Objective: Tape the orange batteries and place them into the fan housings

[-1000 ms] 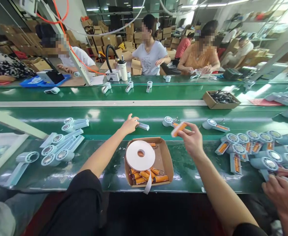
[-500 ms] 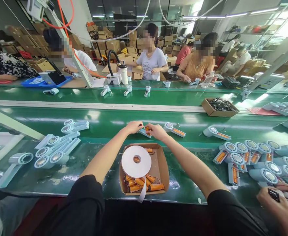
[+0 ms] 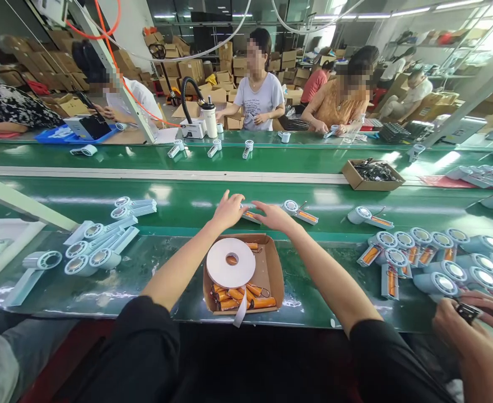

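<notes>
My left hand (image 3: 228, 210) and my right hand (image 3: 274, 216) meet on the green belt (image 3: 179, 204), just beyond a small cardboard box (image 3: 280, 267). Between them lies a pale blue hand-fan shell (image 3: 250, 215) with an orange battery in its handle. Both hands grip it, the left with some fingers lifted, the right with its fingers laid over the handle. The box holds a white tape roll (image 3: 231, 263) and several orange batteries (image 3: 246, 299).
A heap of empty fan shells (image 3: 99, 252) lies at the left. Shells with batteries (image 3: 418, 252) crowd the right, where a co-worker's hands (image 3: 473, 330) work. Two more fans (image 3: 299, 211) (image 3: 366, 217) lie on the belt. A box of dark parts (image 3: 372, 173) stands farther back. People sit across the line.
My right hand brought an orange battery from the right to the shell under my left hand. Both hands then closed on the shell, and the battery sits in its handle.
</notes>
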A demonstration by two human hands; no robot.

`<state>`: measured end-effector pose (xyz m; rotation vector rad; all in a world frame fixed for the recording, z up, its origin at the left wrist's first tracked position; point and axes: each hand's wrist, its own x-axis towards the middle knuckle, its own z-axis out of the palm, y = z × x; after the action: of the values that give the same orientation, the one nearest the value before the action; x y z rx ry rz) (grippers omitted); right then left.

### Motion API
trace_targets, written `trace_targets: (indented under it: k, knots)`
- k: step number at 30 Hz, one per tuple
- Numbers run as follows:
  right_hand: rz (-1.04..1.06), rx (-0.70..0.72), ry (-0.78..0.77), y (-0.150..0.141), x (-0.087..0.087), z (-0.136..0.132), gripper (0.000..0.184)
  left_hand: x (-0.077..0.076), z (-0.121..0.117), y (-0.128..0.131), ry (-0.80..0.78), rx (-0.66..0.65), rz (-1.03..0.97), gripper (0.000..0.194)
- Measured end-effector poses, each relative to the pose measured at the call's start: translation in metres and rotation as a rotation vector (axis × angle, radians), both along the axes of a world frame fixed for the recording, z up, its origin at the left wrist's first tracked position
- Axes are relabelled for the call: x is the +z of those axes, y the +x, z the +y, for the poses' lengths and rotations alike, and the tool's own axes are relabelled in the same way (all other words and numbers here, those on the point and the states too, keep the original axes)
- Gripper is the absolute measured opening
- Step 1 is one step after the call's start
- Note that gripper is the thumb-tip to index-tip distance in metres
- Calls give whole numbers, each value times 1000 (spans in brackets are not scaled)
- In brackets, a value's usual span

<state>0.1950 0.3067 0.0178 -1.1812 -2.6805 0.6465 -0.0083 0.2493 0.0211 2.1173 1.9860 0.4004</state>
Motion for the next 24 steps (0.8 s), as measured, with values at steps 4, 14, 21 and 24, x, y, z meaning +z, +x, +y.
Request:
trace_targets:
  k: [4, 14, 21, 24]
  knots:
    - [560, -198, -233, 88, -32, -45, 44, -3, -104, -4, -74, -361, 11, 64]
    - [927, -464, -435, 96, -22, -127, 52, 1, -183, -2, 22, -251, 78, 61]
    - [564, 187, -859, 41, -6, -205, 47, -10, -222, -11, 470, 96, -128, 64]
    - [368, 488, -730, 32, -1, -209, 43, -25, -232, -29, 482, 362, -471, 71]
